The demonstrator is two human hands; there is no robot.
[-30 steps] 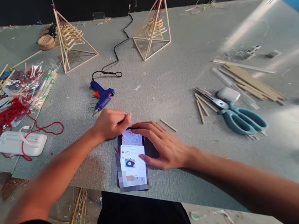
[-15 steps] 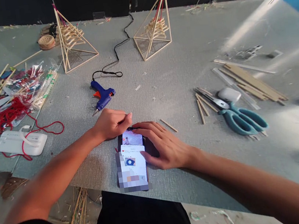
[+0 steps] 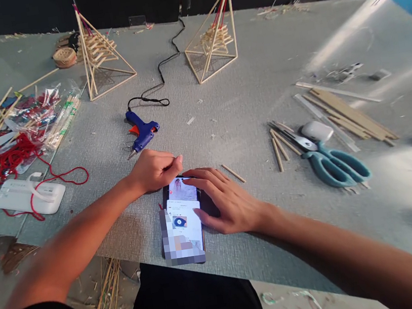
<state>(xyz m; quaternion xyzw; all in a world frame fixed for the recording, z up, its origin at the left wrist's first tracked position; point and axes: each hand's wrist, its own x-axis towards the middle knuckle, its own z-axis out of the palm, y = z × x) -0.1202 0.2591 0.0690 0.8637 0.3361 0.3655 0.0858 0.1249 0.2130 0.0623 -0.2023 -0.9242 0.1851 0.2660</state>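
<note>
A smartphone [image 3: 183,209] with a lit screen lies flat at the front of the table; part of its screen is pixelated. Curled into a loose fist, my left hand [image 3: 160,169] rests just beyond the phone's top left corner, and nothing shows in it. My right hand [image 3: 223,198] lies along the phone's right side, its fingers apart. Its index finger reaches over the top of the screen and its thumb touches the right edge. Past my left fist lies a blue glue gun [image 3: 143,131], nozzle toward me. A short wooden stick [image 3: 233,173] sits beside my right fingers.
Two stick pyramids [image 3: 112,88] [image 3: 218,65] stand at the back. A black cord [image 3: 161,74] runs to the glue gun. Teal scissors [image 3: 338,169], a white case [image 3: 317,131] and wooden strips [image 3: 353,113] lie right. Red yarn [image 3: 18,158] and a white power bank [image 3: 30,196] lie left.
The picture at the top of the phone screen has changed and the content below it has shifted slightly. Both hands stay almost where they were.
</note>
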